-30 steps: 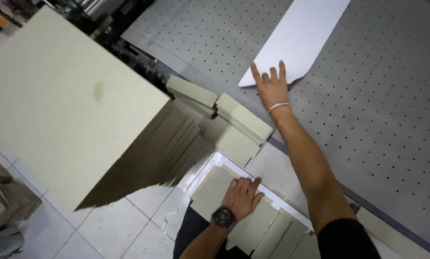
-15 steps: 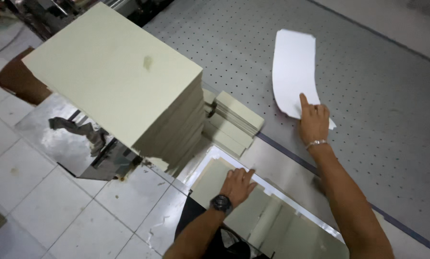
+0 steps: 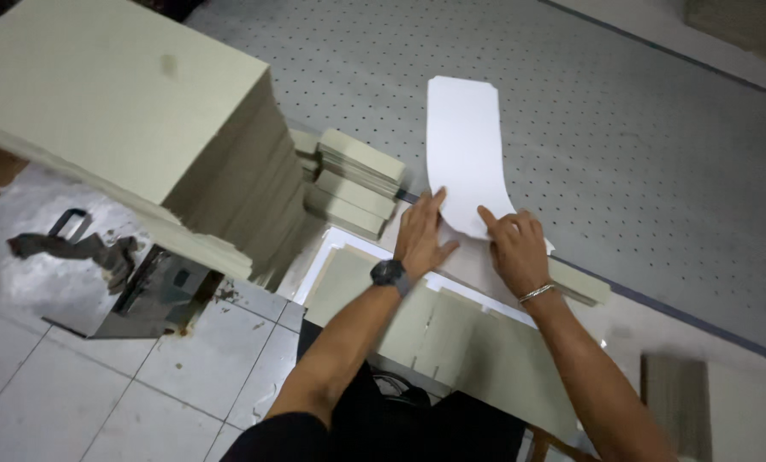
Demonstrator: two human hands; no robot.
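Curved white sheet [image 3: 466, 154], flat under both hands' fingertips.

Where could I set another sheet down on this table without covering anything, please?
The grey perforated table lies bare right of the white sheet and beyond its far end. It is crowded at the near edge: both hands press the sheet's near end, small board stacks sit left of it, beside the tall board stack.
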